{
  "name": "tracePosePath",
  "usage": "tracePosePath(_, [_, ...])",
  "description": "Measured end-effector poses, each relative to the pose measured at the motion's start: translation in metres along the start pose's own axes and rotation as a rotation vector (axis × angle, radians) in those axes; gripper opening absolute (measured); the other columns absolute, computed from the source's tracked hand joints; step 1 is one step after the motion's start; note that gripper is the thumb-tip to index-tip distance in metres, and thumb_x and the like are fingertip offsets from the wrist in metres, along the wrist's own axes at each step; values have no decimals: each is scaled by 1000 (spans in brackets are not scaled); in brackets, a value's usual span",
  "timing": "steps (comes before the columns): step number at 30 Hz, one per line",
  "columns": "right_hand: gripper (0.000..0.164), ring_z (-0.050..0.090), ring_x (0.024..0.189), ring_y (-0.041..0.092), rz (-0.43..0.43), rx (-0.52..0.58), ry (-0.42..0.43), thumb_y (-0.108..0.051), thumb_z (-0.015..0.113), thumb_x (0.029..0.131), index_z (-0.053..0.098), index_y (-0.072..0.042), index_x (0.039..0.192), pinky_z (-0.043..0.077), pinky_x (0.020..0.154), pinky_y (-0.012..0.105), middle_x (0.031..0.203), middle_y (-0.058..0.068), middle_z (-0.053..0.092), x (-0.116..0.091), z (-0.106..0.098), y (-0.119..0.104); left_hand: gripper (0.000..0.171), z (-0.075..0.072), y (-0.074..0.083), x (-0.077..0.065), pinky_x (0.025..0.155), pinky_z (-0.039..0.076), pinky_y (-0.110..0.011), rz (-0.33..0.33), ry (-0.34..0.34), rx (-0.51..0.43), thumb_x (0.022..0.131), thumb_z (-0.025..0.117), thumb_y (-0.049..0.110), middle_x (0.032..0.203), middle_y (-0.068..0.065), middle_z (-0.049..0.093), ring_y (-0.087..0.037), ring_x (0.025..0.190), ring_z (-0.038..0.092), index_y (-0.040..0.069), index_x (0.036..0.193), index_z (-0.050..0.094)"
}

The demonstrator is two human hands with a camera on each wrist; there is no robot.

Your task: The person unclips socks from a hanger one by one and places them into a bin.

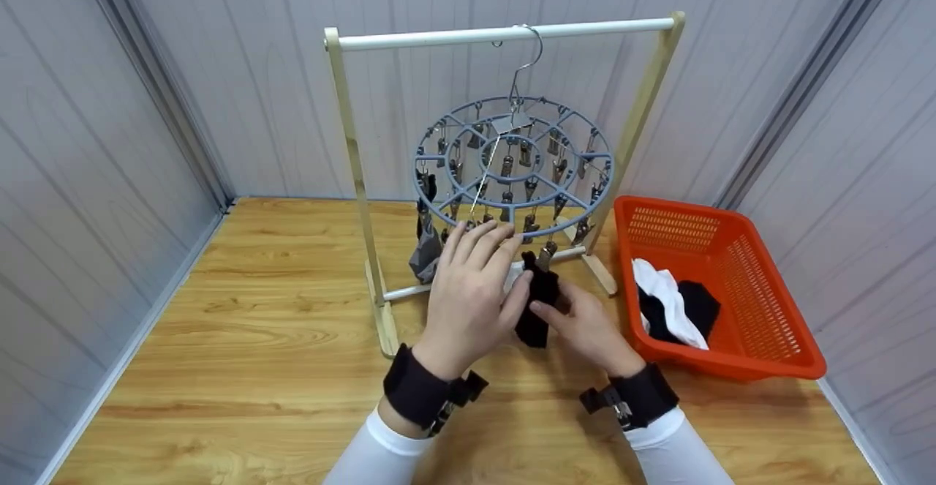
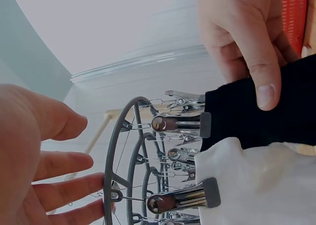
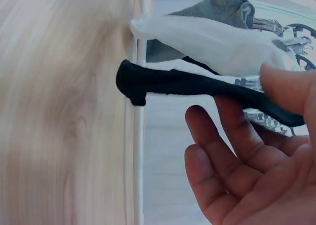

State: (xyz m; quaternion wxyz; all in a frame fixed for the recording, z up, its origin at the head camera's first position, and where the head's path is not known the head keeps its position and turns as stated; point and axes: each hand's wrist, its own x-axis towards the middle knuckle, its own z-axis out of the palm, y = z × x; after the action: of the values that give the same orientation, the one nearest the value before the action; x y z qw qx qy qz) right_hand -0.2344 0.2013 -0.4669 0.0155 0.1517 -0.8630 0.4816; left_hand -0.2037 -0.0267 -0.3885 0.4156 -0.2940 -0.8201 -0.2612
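A black sock (image 1: 532,328) hangs from a metal clip (image 1: 546,254) on the front of the round grey clip hanger (image 1: 461,118). My right hand (image 1: 589,328) pinches this sock below the clip between thumb and index finger, its other fingers loosely bent. My left hand (image 1: 472,298) is spread at the hanger's front edge, its fingers extended and fingertips at the ring, holding nothing. Beside the black sock, a white sock (image 2: 256,178) hangs from another clip, mostly hidden behind my left hand in the head view. A grey sock (image 1: 424,260) hangs at the hanger's left side.
The hanger hooks over the white bar (image 1: 439,39) of a wooden-legged rack on the wooden tabletop (image 1: 256,339). To the right stands an orange basket (image 1: 779,309) with a white sock (image 1: 669,298) and black socks (image 1: 700,306) inside. Panelled walls enclose the table.
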Motion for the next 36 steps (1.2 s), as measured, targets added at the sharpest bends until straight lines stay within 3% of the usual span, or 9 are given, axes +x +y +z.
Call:
tracePosePath(5, [25, 76, 104, 24, -5, 8, -31, -21, 71, 111, 79, -2, 125, 60, 90, 33, 116, 11, 82, -2, -4, 1, 36, 0, 1, -1, 129, 37, -61, 0, -10, -15, 107, 72, 23, 144, -18, 71, -39, 140, 62, 0, 135, 75])
tracePosePath(14, [28, 75, 111, 27, -26, 26, -94, -21, 68, 113, 78, 1, 127, 60, 95, 36, 120, 14, 81, -3, -13, -3, 34, -1, 2, -1, 127, 41, -60, 30, 13, -57, 107, 71, 22, 145, -18, 70, -39, 141, 62, 1, 133, 76])
tracePosePath(19, [27, 75, 107, 26, -31, 45, -139, -21, 67, 113, 76, 2, 125, 60, 91, 31, 117, 14, 80, -4, -17, -6, 29, -1, 3, 0, 128, 41, -53, 78, 54, -97, 106, 73, 18, 140, -16, 73, -37, 141, 62, 1, 129, 78])
tracePosePath(24, [26, 75, 104, 24, -48, 33, -176, -21, 67, 114, 76, 2, 123, 60, 88, 29, 115, 13, 80, -5, -20, -8, 23, 1, 2, 1, 120, 50, -43, 118, 64, -163, 106, 74, 16, 130, -13, 77, -31, 135, 67, 2, 123, 81])
tracePosePath(31, [22, 71, 98, 20, -65, -16, -185, -23, 68, 113, 78, -3, 114, 57, 86, 30, 107, 7, 79, -7, -21, -12, 22, 7, -3, -3, 96, 62, -36, 56, 1, -189, 106, 75, 15, 121, -7, 79, -23, 111, 74, 3, 122, 82])
tracePosePath(36, [21, 70, 96, 19, -71, -35, -192, -24, 68, 113, 79, -5, 113, 56, 86, 31, 106, 5, 79, -9, -21, -16, 34, 14, -7, -7, 98, 63, -37, -39, -80, -205, 109, 73, 21, 127, -12, 77, -25, 113, 74, -1, 135, 75])
